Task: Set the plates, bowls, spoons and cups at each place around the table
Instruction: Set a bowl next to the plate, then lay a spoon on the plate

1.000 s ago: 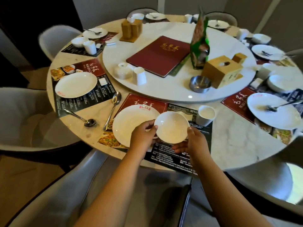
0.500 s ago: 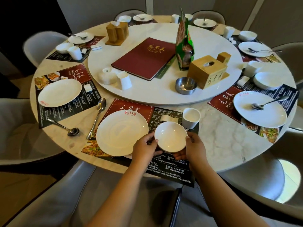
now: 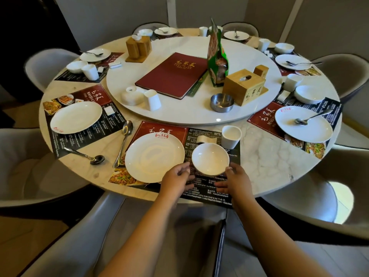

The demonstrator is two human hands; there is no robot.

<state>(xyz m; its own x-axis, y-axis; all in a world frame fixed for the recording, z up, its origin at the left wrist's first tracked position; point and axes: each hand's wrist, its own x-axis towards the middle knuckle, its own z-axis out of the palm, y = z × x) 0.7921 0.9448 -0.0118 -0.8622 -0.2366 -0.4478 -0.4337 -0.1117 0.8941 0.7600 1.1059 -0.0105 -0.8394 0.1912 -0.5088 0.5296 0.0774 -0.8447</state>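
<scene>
**Both hands at the bowl, nearest place setting**

The left hand [image 3: 176, 179] and right hand [image 3: 232, 181] flank a small white bowl [image 3: 210, 158] that sits on the dark placemat [image 3: 211, 188] at the counter's [image 3: 265, 156] near edge. The left grip has curled fingers pinching the bowl's near-left rim; the right grip has its thumb on the near-right rim, fingers loosely spread low on the mat. Whether the bowl rests fully on the mat or is slightly lifted I cannot tell.

Just left of the bowl, nearly touching it, lies a large plate [image 3: 154, 156] with a red logo. Beyond the bowl stand a small white rest [image 3: 205, 139] and, to its right, a cup [image 3: 231, 136]. Left of the plate a spoon [image 3: 123, 142] lies on bare marble; a second spoon [image 3: 85, 156] lies further left, near another plate [image 3: 75, 117].

On the turntable [image 3: 249, 62] in the middle are an upturned bowl and cup, a steel ashtray [image 3: 222, 102], a wooden tissue box [image 3: 244, 86], a red menu [image 3: 172, 74] and a green packet [image 3: 216, 54]. The far places carry plates, bowls, cups and spoons.
</scene>
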